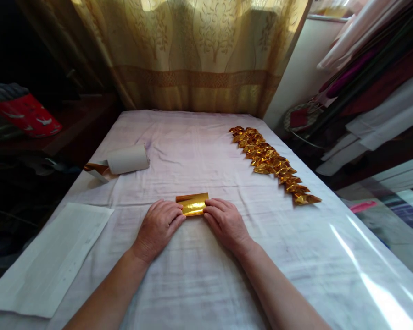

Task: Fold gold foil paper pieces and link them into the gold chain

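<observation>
A small sheet of shiny gold foil paper (195,204), curled or folded over along its length, lies on the white cloth in front of me. My left hand (161,224) is closed on its left end, thumb toward the near edge. On the right end, my right hand (225,221) pinches the same paper between thumb and fingers. Both forearms reach in from the bottom of the view. To the right, folded gold foil pieces (268,158) lie in an overlapping diagonal row.
A whitish roll (128,159) with brownish foil at its end lies at the left. Nearer is a flat white sheet (51,259). A red container (25,114) stands on a dark side surface. A patterned curtain (206,50) hangs behind; clothes (382,91) hang at right.
</observation>
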`<act>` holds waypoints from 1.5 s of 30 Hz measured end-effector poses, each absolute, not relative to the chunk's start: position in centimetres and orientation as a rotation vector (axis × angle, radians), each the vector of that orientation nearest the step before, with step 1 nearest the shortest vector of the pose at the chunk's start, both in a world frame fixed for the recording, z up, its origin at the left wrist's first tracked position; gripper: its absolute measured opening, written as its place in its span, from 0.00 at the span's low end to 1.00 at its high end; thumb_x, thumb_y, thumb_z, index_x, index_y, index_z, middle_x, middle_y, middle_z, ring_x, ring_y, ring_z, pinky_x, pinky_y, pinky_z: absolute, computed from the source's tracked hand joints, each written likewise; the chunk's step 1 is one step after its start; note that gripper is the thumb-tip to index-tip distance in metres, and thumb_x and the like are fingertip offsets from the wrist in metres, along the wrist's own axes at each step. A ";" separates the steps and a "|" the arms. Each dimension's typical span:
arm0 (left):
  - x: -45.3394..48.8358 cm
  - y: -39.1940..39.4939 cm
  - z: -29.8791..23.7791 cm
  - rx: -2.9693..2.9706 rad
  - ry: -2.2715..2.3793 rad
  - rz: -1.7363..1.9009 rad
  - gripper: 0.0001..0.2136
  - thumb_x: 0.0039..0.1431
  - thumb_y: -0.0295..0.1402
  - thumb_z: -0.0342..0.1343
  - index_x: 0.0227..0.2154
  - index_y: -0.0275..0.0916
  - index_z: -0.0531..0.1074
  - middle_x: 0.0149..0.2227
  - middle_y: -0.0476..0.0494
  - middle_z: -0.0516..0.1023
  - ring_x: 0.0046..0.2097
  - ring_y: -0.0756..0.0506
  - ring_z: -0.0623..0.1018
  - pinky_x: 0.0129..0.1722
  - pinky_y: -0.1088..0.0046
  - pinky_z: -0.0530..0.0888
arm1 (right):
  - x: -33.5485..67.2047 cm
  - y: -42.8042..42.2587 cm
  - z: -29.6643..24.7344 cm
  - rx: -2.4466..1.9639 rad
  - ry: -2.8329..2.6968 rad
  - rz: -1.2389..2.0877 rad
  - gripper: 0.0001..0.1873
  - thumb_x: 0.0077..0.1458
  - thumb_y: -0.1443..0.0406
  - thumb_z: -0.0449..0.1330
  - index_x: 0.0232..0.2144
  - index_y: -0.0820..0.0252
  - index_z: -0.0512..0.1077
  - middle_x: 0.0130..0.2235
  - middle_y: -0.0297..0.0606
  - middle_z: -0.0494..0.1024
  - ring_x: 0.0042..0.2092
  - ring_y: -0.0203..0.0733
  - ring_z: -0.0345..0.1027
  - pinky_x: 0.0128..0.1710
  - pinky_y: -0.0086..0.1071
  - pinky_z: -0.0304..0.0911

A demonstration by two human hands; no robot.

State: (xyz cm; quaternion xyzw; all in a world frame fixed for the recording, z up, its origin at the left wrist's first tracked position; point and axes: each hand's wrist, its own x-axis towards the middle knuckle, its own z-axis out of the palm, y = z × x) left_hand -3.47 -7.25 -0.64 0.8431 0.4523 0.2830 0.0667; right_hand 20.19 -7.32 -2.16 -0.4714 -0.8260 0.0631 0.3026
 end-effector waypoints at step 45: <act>-3.0 -7.8 -0.1 2.307 1.573 0.850 0.04 0.60 0.32 0.56 0.33 0.43 0.76 0.31 0.49 0.78 0.37 0.44 0.75 0.41 0.66 0.69 | 19.7 -7.3 -1.7 -1.520 -1.852 0.340 0.06 0.53 0.66 0.61 0.25 0.54 0.74 0.47 0.40 0.81 0.55 0.52 0.69 0.56 0.50 0.60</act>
